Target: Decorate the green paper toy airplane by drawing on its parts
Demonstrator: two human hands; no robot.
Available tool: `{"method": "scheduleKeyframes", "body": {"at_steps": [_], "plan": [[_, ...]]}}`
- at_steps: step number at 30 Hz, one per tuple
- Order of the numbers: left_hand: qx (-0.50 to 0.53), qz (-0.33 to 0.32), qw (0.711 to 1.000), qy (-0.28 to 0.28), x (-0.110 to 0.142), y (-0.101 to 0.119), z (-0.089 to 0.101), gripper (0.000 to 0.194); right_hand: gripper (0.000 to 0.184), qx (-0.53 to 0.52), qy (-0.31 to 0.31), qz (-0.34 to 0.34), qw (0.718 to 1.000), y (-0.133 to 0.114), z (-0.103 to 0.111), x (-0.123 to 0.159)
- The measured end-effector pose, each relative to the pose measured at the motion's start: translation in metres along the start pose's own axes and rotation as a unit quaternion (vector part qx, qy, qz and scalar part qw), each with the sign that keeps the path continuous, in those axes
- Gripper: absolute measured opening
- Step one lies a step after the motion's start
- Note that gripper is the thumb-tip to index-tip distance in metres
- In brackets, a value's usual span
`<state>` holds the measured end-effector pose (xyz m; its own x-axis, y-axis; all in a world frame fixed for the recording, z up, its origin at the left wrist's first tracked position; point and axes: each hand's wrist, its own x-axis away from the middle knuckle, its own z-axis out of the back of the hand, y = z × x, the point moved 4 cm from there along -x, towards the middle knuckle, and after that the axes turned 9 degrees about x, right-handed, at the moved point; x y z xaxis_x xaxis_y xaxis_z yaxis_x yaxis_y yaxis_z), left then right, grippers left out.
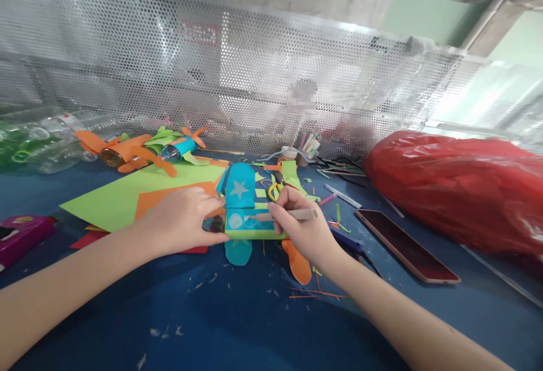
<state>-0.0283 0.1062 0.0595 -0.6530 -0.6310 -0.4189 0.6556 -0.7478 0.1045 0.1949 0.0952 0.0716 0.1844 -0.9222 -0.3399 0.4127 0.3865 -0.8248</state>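
Observation:
A paper craft airplane (241, 212) with turquoise wings and a lime-green body lies on the blue table (237, 320). My left hand (184, 221) grips its left end, fingers curled round it. My right hand (299, 224) pinches a tan pencil (292, 215) whose tip rests on the green body. An orange paper piece (299, 263) lies under my right wrist.
Lime and orange paper sheets (127, 195) lie at the left, finished orange and turquoise planes (139, 153) and plastic bottles (38, 139) behind them. A phone (407, 245) and a red plastic bag (458, 190) lie at the right. A perforated metal screen (254, 77) backs the table.

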Motion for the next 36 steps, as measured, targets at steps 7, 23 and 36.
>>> {"method": "scheduleKeyframes", "body": {"at_steps": [7, 23, 36], "plan": [[0.006, 0.009, 1.000, 0.000, 0.0004, -0.0004, -0.0003, 0.033, 0.028, -0.007, -0.007, 0.005, 1.000, 0.0002, -0.0020, 0.0003], [-0.008, 0.004, 1.000, -0.001, 0.0003, -0.0010, -0.0021, 0.035, 0.026, -0.010, 0.003, 0.003, 1.000, -0.0005, -0.0011, 0.0004], [-0.014, -0.011, 1.000, 0.003, 0.0004, -0.0009, -0.0010, 0.037, 0.025, 0.001, 0.007, 0.011, 1.000, -0.0009, 0.0000, -0.0009]]}}
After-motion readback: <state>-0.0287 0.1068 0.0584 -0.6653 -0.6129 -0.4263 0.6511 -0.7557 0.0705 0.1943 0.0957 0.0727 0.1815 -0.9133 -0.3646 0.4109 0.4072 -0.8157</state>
